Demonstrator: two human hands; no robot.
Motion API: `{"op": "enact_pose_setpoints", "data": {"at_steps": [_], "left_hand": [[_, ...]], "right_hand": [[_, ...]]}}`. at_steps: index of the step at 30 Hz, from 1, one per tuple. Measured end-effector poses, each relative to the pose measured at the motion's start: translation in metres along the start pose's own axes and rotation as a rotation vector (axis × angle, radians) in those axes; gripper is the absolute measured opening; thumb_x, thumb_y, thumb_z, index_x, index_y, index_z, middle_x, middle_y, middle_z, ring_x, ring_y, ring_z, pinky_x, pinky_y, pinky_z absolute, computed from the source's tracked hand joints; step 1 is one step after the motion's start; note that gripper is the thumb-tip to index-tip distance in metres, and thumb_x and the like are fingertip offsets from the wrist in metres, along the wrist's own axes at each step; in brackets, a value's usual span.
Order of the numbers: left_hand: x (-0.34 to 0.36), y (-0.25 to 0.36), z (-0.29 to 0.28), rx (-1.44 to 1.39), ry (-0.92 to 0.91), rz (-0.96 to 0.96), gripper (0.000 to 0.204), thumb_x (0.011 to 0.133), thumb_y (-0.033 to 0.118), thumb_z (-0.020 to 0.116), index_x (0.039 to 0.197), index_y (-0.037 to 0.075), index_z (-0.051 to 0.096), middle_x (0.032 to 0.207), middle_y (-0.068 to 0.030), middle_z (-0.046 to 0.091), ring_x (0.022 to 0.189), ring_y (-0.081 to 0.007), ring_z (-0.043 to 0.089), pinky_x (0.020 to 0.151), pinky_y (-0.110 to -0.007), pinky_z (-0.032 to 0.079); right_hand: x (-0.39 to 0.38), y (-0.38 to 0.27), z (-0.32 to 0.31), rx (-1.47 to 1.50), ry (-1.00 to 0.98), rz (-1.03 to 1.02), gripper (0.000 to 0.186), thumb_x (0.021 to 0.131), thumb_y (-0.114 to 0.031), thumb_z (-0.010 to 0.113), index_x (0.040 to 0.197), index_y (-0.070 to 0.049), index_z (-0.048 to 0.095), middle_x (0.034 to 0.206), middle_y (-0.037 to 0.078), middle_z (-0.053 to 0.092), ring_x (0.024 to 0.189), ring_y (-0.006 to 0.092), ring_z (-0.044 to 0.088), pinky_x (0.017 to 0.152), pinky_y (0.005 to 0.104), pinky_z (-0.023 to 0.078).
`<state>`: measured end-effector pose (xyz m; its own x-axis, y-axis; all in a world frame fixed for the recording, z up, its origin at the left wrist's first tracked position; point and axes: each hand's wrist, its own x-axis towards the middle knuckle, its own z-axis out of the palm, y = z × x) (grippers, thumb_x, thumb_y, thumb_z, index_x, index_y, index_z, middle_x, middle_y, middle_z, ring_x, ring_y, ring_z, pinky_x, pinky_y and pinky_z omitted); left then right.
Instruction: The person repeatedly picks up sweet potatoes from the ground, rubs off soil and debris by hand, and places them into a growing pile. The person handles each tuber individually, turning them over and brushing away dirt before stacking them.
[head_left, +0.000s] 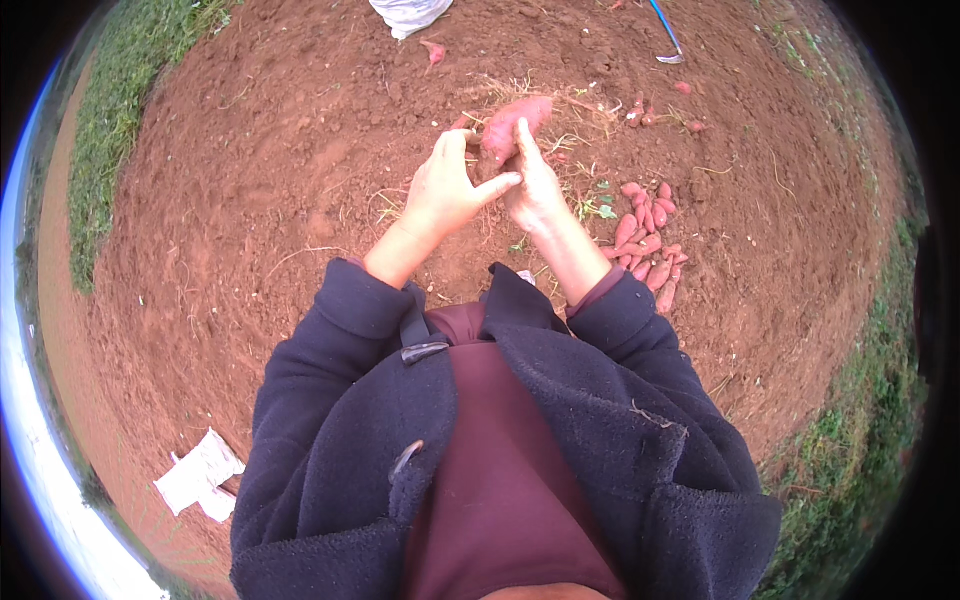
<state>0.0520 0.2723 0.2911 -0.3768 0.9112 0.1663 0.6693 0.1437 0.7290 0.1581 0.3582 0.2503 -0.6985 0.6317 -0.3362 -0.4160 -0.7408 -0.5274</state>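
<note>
A large reddish-pink sweet potato (515, 127) is held between my two hands above the brown soil. My left hand (447, 187) is at its near left end, thumb stretched toward the right hand and fingers curled at the root's side. Along its right side lies my right hand (533, 180), with the thumb up on the skin and the other fingers mostly hidden. Dry roots and stalks (575, 140) are strewn on the ground around and beyond the sweet potato.
To the right lies a pile of smaller sweet potatoes (640, 235). A blue-handled sickle (668, 40) and a white sack (410, 14) are at the far side. One loose sweet potato (433, 54) rests near the sack. White crumpled sheeting (200, 478) lies at the lower left. Green growth (130, 120) borders the soil.
</note>
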Motion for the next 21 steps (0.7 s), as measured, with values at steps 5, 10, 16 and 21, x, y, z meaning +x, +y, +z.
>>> {"op": "enact_pose_setpoints", "data": {"at_steps": [5, 10, 16, 21], "left_hand": [[0.002, -0.006, 0.007, 0.024, 0.056, 0.167, 0.051, 0.079, 0.034, 0.073, 0.109, -0.003, 0.055, 0.087, -0.0135, 0.059, 0.07, -0.0234, 0.057, 0.068, -0.033, 0.048], [0.005, -0.009, 0.011, -0.099, 0.118, 0.143, 0.027, 0.088, 0.021, 0.065, 0.102, 0.0, 0.059, 0.083, -0.0139, 0.061, 0.071, -0.0229, 0.059, 0.067, -0.033, 0.048], [0.009, -0.019, -0.001, -0.295, 0.02, -0.209, 0.022, 0.094, 0.023, 0.057, 0.098, 0.002, 0.061, 0.075, -0.0087, 0.062, 0.065, -0.0144, 0.057, 0.064, -0.029, 0.047], [0.021, -0.038, -0.011, -0.038, 0.203, 0.063, 0.018, 0.091, 0.021, 0.06, 0.101, 0.007, 0.066, 0.072, -0.0079, 0.061, 0.063, -0.0147, 0.058, 0.062, -0.029, 0.048]], "right_hand": [[-0.01, -0.004, 0.009, -0.011, 0.071, -0.11, 0.043, 0.095, -0.045, 0.053, 0.119, -0.009, 0.051, 0.109, 0.006, 0.056, 0.101, 0.0197, 0.052, 0.082, 0.0371, 0.045], [-0.009, -0.009, -0.001, 0.079, -0.054, -0.002, 0.042, 0.098, -0.043, 0.047, 0.12, -0.006, 0.049, 0.105, 0.006, 0.059, 0.096, 0.0192, 0.056, 0.086, 0.0351, 0.045], [-0.011, -0.01, 0.0, 0.145, 0.032, -0.003, 0.042, 0.097, -0.041, 0.048, 0.118, -0.005, 0.049, 0.102, 0.008, 0.059, 0.09, 0.0202, 0.058, 0.078, 0.0361, 0.047], [-0.016, -0.022, -0.005, 0.055, -0.08, 0.182, 0.037, 0.093, -0.031, 0.051, 0.113, 0.0, 0.052, 0.096, 0.012, 0.062, 0.082, 0.0228, 0.061, 0.071, 0.0349, 0.05]]}}
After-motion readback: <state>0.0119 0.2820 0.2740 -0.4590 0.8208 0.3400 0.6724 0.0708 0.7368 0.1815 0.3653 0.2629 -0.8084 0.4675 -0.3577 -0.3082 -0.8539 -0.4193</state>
